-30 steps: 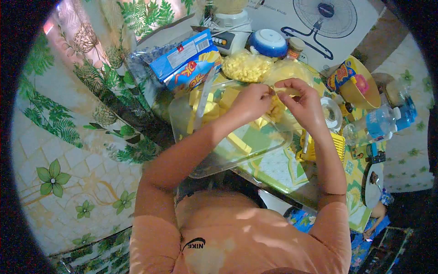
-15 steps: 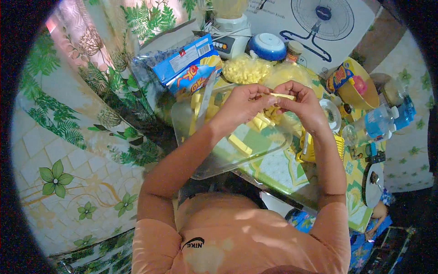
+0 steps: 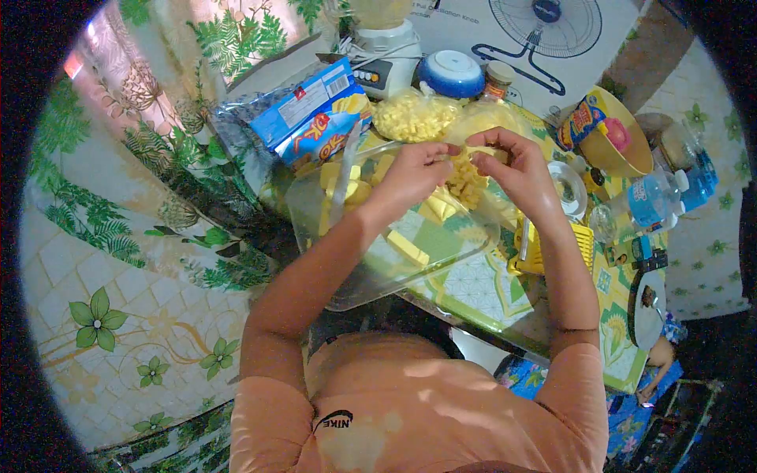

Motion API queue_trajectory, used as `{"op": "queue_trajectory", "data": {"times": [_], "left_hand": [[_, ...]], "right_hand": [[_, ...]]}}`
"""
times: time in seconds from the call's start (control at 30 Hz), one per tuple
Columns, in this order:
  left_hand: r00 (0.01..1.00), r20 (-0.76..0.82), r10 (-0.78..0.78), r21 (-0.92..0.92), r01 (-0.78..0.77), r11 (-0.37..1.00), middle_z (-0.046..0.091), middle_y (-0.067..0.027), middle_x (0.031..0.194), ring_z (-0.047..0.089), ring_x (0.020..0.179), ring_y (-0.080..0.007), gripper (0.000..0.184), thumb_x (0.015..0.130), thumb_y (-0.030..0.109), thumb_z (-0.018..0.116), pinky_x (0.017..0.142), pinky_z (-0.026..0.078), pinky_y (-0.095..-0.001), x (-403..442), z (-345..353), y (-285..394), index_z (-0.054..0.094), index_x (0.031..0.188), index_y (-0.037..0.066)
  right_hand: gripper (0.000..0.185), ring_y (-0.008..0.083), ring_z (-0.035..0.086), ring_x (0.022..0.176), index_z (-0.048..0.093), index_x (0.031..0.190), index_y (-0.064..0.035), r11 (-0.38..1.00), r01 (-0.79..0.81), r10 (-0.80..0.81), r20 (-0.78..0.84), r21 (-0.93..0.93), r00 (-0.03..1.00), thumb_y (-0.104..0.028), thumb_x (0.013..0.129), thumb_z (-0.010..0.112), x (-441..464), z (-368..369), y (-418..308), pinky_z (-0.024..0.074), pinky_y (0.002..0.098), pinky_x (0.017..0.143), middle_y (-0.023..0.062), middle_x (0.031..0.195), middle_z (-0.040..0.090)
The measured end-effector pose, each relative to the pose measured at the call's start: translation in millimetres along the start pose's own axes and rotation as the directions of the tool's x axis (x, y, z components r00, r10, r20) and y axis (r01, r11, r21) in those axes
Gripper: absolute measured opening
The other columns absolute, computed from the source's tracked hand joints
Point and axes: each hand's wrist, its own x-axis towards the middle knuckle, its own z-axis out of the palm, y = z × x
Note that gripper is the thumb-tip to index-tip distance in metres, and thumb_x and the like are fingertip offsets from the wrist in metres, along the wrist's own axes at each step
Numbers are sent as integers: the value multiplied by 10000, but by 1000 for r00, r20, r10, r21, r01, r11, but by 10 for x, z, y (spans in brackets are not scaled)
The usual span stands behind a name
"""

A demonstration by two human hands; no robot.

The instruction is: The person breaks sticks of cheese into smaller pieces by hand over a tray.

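My left hand (image 3: 416, 172) is over the clear plastic tray (image 3: 371, 288), thumb and fingertips pinched together; anything between them is too small to make out. Facing it, my right hand (image 3: 516, 169) curves with thumb and forefinger apart, and nothing shows in it. Small yellow pieces (image 3: 465, 188) lie in a heap beneath both hands. On the tray are a pale yellow stick (image 3: 408, 248), a yellow chunk (image 3: 438, 206) and more blocks to the left. A knife (image 3: 344, 173) with a broad blade rests across the tray's left side.
Behind stand a blue box (image 3: 303, 102), a blender (image 3: 386, 59), a blue bowl (image 3: 451, 75) and a bag of yellow pieces (image 3: 415, 117). To the right are a yellow basket (image 3: 582, 246), a yellow bowl (image 3: 635, 146) and a bottle (image 3: 646, 203). Another person's arm (image 3: 658, 370) shows lower right.
The pale yellow stick held between my fingertips no longer shows there. My hands have moved slightly apart, and the right thumb and forefinger have opened. The whole view has shifted a little.
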Motion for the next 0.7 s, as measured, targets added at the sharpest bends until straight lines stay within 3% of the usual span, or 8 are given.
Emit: {"op": "queue_trajectory", "data": {"times": [0.1,0.2,0.5,0.6,0.7], "left_hand": [[995,-28,-95,61,97,993,452,52,598,378,443,-24,198,875,182,520,372,274,-186,16,-15,80,603,968,28],[991,61,-122,-90,127,988,448,52,592,372,439,-25,202,883,219,532,371,272,-185,-6,-82,165,602,933,36],[998,66,6,-16,-5,1000,450,53,585,377,446,-20,219,882,212,547,383,284,-169,-44,-28,227,607,995,34],[995,98,-31,-19,33,999,457,54,593,384,459,-17,230,876,202,557,393,293,-168,-44,-69,254,603,1031,39],[994,102,-28,-65,35,997,453,58,588,382,460,-16,231,874,185,553,395,295,-170,-21,-78,221,601,1047,38]], "right_hand": [[227,109,571,839,592,973,-12,999,-14,14,-5,-44,1000,-89,762,629,5,-6,-8,445,239,730,54,916,624],[234,118,576,834,586,969,-2,1000,6,-6,4,2,1000,-84,756,640,16,3,5,447,243,745,60,922,625],[208,104,569,798,572,957,-7,950,-135,99,141,280,985,-53,763,632,13,-40,-69,471,228,678,41,888,605],[235,60,552,761,566,997,-32,951,-125,85,149,282,985,-53,775,640,17,-56,-63,471,219,642,17,929,599],[209,88,562,773,564,963,-5,987,-27,19,57,156,998,-60,771,624,7,-30,-76,471,220,652,38,898,599]]}}
